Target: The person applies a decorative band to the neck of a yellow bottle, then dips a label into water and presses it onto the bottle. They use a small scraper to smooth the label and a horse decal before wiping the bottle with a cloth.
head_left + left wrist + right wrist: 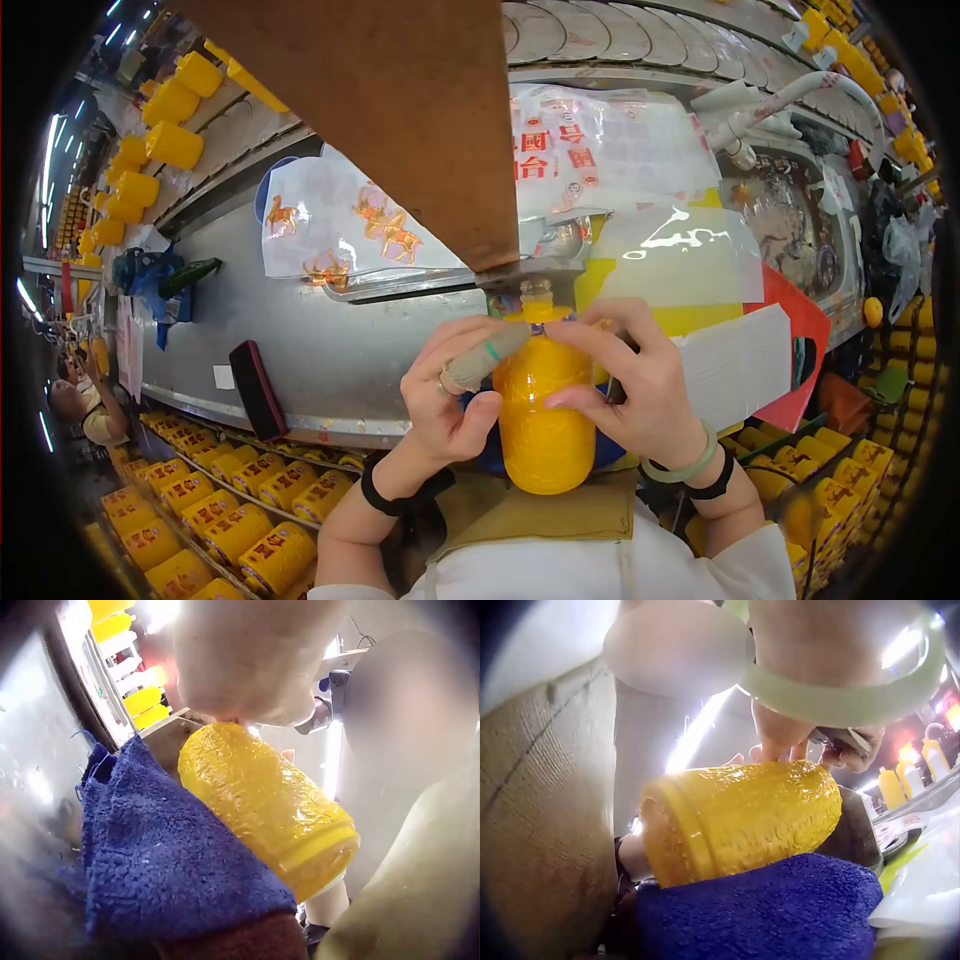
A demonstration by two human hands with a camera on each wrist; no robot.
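A glossy yellow embossed bottle (545, 410) lies with its neck toward a brown machine part (400, 110) and its base toward the person. My left hand (450, 385) holds its neck end from the left, with covered fingers at the collar and the thumb by its side. From the right, my right hand (640, 385) has its index finger at the collar and its thumb on the body. The right wrist view shows a small metal tool (847, 740) tucked in that hand. Blue cloth (165, 855) lies under the bottle; the left palm's inner side is hidden.
Clear sheets with gold horse figures (395, 235) and red-printed sheets (610, 150) lie beyond the hands. A phone (257, 390) rests at the table's left edge. White corrugated board (735, 365) lies right, near a sink (850, 240). Yellow containers (275, 555) fill racks in front.
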